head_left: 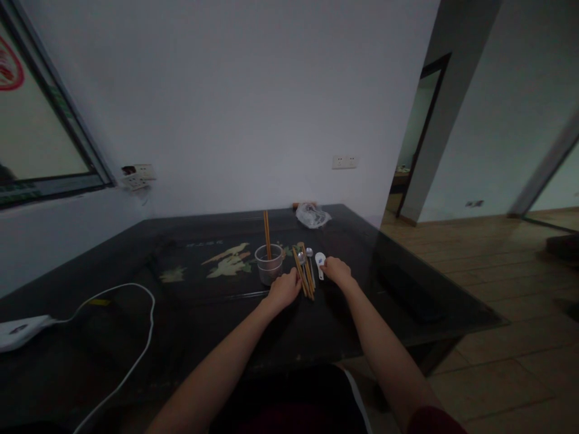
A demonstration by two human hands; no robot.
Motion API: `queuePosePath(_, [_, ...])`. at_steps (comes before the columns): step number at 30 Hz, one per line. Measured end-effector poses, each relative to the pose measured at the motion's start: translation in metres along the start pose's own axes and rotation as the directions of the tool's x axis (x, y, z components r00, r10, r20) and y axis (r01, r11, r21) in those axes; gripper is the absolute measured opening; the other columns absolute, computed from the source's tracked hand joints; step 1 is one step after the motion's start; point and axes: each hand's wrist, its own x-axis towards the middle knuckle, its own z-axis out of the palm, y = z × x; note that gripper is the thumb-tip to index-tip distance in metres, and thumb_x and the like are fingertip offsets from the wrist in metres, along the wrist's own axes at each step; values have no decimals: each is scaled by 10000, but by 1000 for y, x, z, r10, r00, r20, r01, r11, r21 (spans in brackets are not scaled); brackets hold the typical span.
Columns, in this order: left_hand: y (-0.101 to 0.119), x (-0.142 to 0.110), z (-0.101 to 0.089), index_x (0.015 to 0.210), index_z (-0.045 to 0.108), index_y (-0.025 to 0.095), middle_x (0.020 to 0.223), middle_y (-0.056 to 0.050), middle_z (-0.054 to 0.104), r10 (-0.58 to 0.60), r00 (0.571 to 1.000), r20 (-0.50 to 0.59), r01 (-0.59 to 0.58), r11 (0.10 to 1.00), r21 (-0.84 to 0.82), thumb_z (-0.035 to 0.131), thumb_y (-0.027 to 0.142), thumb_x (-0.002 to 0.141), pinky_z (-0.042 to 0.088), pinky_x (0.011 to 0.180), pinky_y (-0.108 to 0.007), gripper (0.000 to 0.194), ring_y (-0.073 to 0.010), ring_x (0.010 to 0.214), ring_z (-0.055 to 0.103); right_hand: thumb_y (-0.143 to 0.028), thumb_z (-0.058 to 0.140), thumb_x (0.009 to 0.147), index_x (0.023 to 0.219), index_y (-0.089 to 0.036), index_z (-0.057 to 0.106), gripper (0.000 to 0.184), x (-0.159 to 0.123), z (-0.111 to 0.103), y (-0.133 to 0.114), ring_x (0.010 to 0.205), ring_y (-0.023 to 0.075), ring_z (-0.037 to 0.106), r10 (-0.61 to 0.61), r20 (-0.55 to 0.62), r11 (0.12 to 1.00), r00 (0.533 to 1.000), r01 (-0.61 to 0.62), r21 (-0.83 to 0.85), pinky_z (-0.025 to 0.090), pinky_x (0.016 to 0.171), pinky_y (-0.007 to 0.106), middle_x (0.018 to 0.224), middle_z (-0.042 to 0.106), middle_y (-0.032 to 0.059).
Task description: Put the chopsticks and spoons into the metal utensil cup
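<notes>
White spoon (320,260) adjoined right hand (337,270), chopsticks (310,275) left hand (284,289); handling seemed underway; grips indeterminable; next move likely needed steady pinch.

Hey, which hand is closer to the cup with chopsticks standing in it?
The left. Your left hand is by the cup, at its near right side; your right hand is farther right, past the loose chopsticks, at the white spoon.

I can't read a single word here. With twelve straight ahead, pale lettering (205,244) on the dark tabletop (190,325) at eleven is too faint, and the round red sign (6,65) on the window (40,132) at ten is cut off and too blurred.
</notes>
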Motion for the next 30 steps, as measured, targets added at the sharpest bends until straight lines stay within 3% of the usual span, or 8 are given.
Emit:
queuePosePath(8, [11,1,-7,1157,397,169,1050,-149,650,-63,997,35,62,998,17,324,357,936,476,793,-349,299,-267,964,644,-400,476,882,1060,-168,650,341,-4,-3,-1,1059,282,611,10,-36,999,999,-9,36,456,822,354,1128,643,167])
queuePosePath(14, [21,17,-6,1205,352,140,1041,-194,654,-77,997,24,77,997,-3,317,324,928,476,809,-394,333,-289,987,643,-420,436,906,1059,-165,652,367,-3,-4,1,1052,272,615,18,-72,998,997,-14,56,451,826,348,1111,651,170])
queuePosePath(24, [25,43,-5,1200,383,89,1093,-242,625,-190,981,26,190,982,18,411,292,886,474,850,-402,375,-299,1056,615,-419,448,898,1067,-191,651,348,-3,-7,2,1069,279,605,19,-51,997,999,-15,75,452,831,357,1139,644,152])
queuePosePath(30, [32,54,-10,1224,437,87,1154,-250,593,-236,966,102,234,972,27,325,229,904,465,888,-399,367,-287,1125,576,-421,458,892,1067,-197,654,345,-2,-9,2,1066,277,608,13,-39,997,999,-10,72,455,823,349,1146,641,152])
